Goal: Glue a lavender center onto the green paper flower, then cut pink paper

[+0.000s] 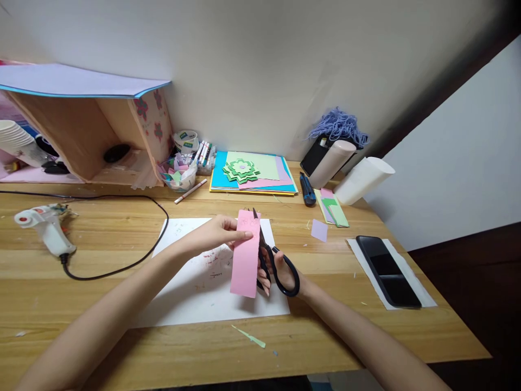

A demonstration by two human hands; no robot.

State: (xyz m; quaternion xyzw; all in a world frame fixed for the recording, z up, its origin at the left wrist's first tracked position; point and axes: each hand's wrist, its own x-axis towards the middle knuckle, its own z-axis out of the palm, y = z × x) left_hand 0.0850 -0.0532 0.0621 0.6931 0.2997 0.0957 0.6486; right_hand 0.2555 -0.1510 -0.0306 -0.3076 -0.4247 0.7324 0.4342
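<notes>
Between the thumb and fingers of my left hand (pixel 228 232) is a strip of pink paper (pixel 244 266), held upright above a white sheet (pixel 183 293). My right hand (pixel 285 271) grips black-handled scissors (pixel 292 279), thumb through one loop. The scissor blades run along the right edge of the pink strip near its top; part of the lower handle is hidden behind the paper. Faint marks show on the strip's upper end. A thin green paper scrap (pixel 249 336) lies on the table in front of the white sheet.
A glue gun (pixel 46 228) with a black cord is at left. Behind lie coloured sheets (pixel 264 187) topped by a green paper flower (pixel 241 169). A utility knife (pixel 307 190), paper pieces (pixel 331 209) and a phone (pixel 386 269) are at right. A wooden box (pixel 93 136) stands back left.
</notes>
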